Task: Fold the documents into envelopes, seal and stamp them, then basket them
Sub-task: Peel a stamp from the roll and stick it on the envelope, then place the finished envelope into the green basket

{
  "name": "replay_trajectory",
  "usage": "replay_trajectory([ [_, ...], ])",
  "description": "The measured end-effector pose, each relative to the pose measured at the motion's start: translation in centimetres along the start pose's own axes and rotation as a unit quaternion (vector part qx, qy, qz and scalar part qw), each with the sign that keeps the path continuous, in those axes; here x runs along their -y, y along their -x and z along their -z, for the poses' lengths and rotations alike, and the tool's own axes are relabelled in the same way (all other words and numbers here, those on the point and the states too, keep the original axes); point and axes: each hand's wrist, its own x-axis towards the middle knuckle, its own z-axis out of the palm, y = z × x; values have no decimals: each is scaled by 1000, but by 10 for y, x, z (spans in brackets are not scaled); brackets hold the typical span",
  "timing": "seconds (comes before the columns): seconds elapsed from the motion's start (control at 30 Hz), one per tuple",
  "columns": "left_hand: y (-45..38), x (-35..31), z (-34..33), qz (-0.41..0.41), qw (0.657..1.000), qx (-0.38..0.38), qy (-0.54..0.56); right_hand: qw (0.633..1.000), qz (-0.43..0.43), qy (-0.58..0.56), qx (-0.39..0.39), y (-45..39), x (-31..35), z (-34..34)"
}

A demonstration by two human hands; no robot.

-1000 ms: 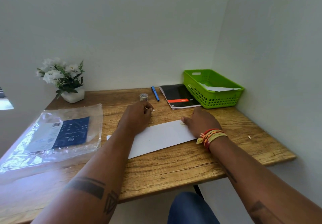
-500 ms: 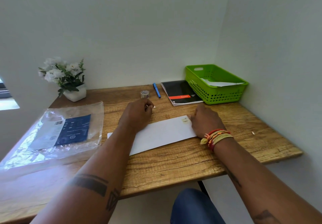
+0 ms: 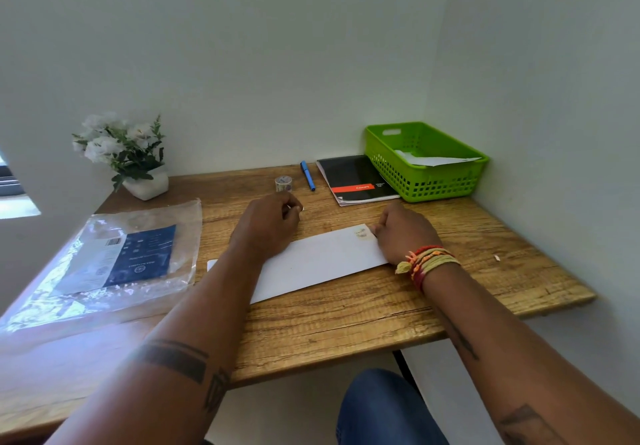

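Observation:
A long white envelope [image 3: 318, 261] lies slantwise on the wooden desk [image 3: 346, 320], with a small stamp [image 3: 361, 234] near its far right corner. My right hand [image 3: 405, 233], with thread bands at the wrist, rests on the envelope's right end, fingers curled at the corner beside the stamp. My left hand [image 3: 266, 226] lies over the envelope's far edge with fingers curled in. A tiny pale bit shows at its fingertips. The green basket [image 3: 426, 184] stands at the back right with a white envelope [image 3: 438, 160] inside.
A small stamp roll [image 3: 283, 184] and a blue pen [image 3: 307, 176] lie behind my left hand. A black notebook [image 3: 356, 179] touches the basket. A clear plastic packet [image 3: 121, 257] covers the left side, and a flower pot [image 3: 138, 167] stands back left. Walls close the back and right.
My right hand has slid a little to the right, uncovering the stamp on the envelope's corner. My left hand has hardly moved.

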Motion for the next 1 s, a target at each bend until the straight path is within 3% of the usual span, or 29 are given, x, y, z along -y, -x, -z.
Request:
replay_trajectory([
  [0.43, 10, -14, 4, -73, 996, 28, -38, 999, -7, 32, 21, -8, 8, 3],
  [0.6, 8, -34, 13, -15, 976, 174, -129, 999, 2, 47, -19, -7, 6, -1],
  [0.7, 13, -38, 9, -3, 957, 219, -193, 998, 5, 48, -29, -6, 5, -2],
  [0.9, 9, -49, 13, 7, 963, 252, -100, 994, 95, -31, -54, 6, 1, -5],
  [1.0, 5, -60, 21, -20, 964, 248, -97, 975, 90, -203, -10, 7, -8, 5],
])
